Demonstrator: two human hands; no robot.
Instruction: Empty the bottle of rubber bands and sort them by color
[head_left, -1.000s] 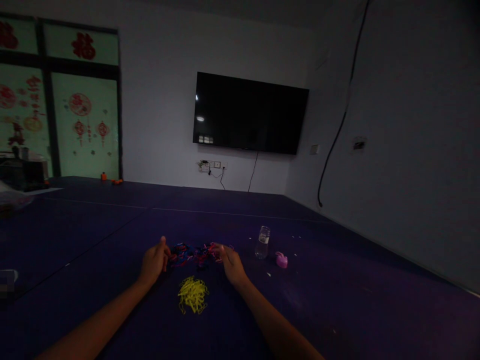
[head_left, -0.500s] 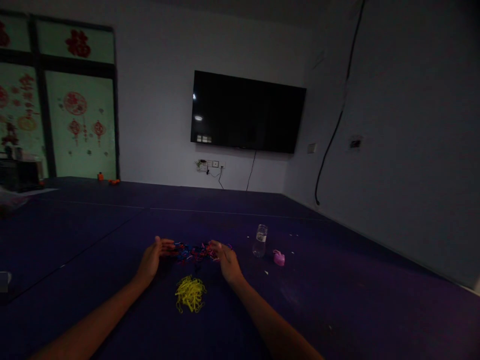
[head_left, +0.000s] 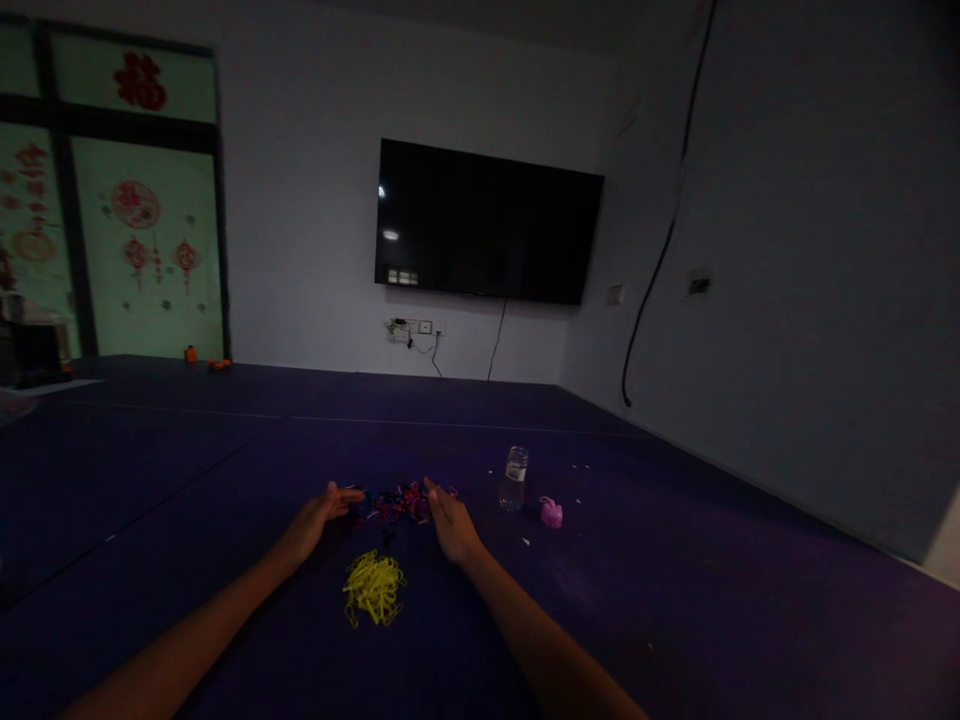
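Observation:
On the dark blue-purple tabletop lies a loose pile of small blue, red and pink bands. My left hand is at the pile's left side, fingers stretched out and touching its edge. At the right side my right hand lies along the pile with its fingers straight. Neither hand visibly grips anything. Closer to me, between my forearms, sits a heap of yellow elastic bands. Part of the multicoloured pile is hidden behind my fingers.
A clear bottle without a cap stands right of my right hand, with a pink bunny-eared cap beside it. White scraps are scattered nearby. Small orange objects lie at the far left edge. A television hangs on the wall.
My left hand's fingers have straightened from a curled pose. The multicoloured pile has become a little narrower between my hands. The whole view has shifted slightly.

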